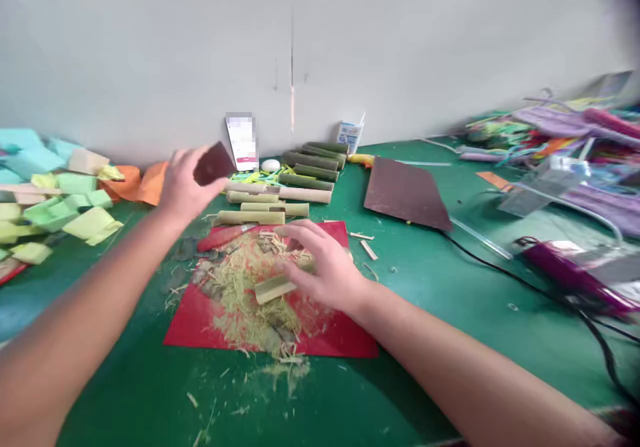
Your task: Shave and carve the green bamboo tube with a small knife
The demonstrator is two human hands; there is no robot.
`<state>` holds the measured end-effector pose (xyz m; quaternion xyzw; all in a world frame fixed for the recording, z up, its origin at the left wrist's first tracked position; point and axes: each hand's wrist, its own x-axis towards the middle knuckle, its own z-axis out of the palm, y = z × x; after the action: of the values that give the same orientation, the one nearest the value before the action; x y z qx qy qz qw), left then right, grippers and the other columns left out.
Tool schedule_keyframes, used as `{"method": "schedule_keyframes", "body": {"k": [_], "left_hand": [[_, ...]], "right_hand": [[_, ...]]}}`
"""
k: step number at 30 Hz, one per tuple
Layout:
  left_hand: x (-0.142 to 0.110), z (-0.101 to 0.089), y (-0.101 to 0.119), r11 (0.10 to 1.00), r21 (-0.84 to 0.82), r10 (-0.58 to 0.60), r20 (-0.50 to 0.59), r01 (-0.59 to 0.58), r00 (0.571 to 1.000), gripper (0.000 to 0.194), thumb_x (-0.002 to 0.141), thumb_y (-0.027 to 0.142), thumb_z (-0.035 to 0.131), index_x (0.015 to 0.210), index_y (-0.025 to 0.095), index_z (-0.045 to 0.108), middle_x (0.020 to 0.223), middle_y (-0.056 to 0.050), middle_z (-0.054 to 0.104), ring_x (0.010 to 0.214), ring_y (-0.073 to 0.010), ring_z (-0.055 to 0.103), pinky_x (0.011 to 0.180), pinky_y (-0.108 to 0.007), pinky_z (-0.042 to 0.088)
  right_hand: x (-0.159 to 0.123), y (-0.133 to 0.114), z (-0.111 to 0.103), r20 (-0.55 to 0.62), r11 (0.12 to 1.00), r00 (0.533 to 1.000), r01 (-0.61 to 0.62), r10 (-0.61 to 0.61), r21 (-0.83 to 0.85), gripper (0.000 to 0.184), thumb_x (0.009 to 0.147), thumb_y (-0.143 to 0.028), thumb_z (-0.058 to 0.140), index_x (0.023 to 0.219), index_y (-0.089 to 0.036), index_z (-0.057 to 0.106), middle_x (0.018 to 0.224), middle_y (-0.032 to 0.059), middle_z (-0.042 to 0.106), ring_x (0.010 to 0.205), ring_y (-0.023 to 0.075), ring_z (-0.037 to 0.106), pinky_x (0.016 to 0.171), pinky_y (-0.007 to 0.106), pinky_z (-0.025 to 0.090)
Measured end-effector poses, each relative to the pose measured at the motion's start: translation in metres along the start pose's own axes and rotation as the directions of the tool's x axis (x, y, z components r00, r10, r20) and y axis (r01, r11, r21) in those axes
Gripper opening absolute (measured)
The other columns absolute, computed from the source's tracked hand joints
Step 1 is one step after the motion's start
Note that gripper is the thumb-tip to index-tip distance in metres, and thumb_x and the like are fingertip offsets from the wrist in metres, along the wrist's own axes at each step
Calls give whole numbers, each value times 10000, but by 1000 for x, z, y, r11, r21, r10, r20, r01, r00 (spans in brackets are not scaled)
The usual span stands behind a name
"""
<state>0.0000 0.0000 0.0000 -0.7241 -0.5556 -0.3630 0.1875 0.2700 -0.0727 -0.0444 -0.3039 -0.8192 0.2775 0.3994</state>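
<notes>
My left hand (187,183) is raised above the back left of the work area, its fingers closed on a small dark brown piece of sandpaper (217,164). Over a red sheet (193,323), my right hand (325,263) hovers with thumb and fingers curved and apart. Beneath it lies a pale cut bamboo piece (274,289), partly covered by the hand; whether they touch is hard to tell. Shavings and dust (235,300) cover much of the sheet. A red-handled tool (225,237) lies at the sheet's back left edge, partly under debris.
Behind the sheet lie several bamboo tubes (313,170). A phone (243,141) leans on the wall near a small carton (349,135). Folded paper pieces (75,183) sit left. To the right are a brown sheet (405,193), a black cable (500,273) and a purple device (575,277).
</notes>
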Motion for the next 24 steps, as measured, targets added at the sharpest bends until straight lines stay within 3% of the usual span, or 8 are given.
{"method": "schedule_keyframes", "body": {"k": [4,8,11,14,17,19,21,24], "left_hand": [[-43,-17,79,993,-112,40,166,-21,985,677,723,389,690,1306,165,428,1179,-105,562,1068,-258,555,927,-382,473],[-63,-22,120,996,-93,23,270,3,962,734,714,377,675,1350,154,383,1190,-142,559,1034,-298,576,850,-408,508],[-65,-24,123,994,-109,12,281,19,960,781,671,363,704,1355,156,388,1194,-147,569,1041,-319,576,848,-429,507],[-64,-26,115,946,-293,-40,321,139,946,759,661,417,726,1326,196,436,1139,-107,611,995,-276,603,852,-408,514],[-65,-28,106,763,-537,-133,415,360,900,491,785,399,627,1225,203,536,987,-70,660,835,-193,639,737,-330,550],[-67,-28,103,642,-623,-167,454,446,875,370,827,358,582,1156,190,585,940,-64,665,774,-165,635,659,-284,549],[-70,-27,103,615,-644,-194,436,455,879,346,825,304,587,1154,196,590,904,-49,656,732,-145,617,615,-254,531],[-73,-25,104,657,-634,-240,337,408,910,326,803,233,607,1127,210,591,854,-21,627,690,-115,583,610,-226,500]], "right_hand": [[0,-10,7,-13,944,979,-192,203,267,395,791,-367,620,1133,-194,525,1024,60,612,851,164,580,717,309,485],[-1,-13,12,3,849,940,-311,343,427,307,782,-359,621,1022,-180,551,908,51,642,783,170,598,662,306,479],[1,-11,11,-49,829,911,-349,409,437,201,774,-280,599,945,-178,577,827,35,644,723,161,594,625,297,464],[3,-10,6,-27,821,900,-383,434,423,176,763,-234,576,928,-174,593,775,19,638,675,151,583,583,281,440],[5,-9,2,84,790,915,-385,395,477,204,740,-187,567,940,-168,604,757,5,626,655,134,569,570,265,430],[6,-8,2,154,751,924,-374,349,545,248,731,-176,566,977,-164,603,773,6,624,663,129,566,585,267,436],[6,-6,3,159,743,933,-354,323,569,279,734,-181,570,1012,-164,588,779,6,613,672,129,559,595,274,439],[5,-2,5,12,824,950,-278,313,493,371,750,-191,583,1119,-189,537,681,-41,520,609,112,496,553,263,405]]}}
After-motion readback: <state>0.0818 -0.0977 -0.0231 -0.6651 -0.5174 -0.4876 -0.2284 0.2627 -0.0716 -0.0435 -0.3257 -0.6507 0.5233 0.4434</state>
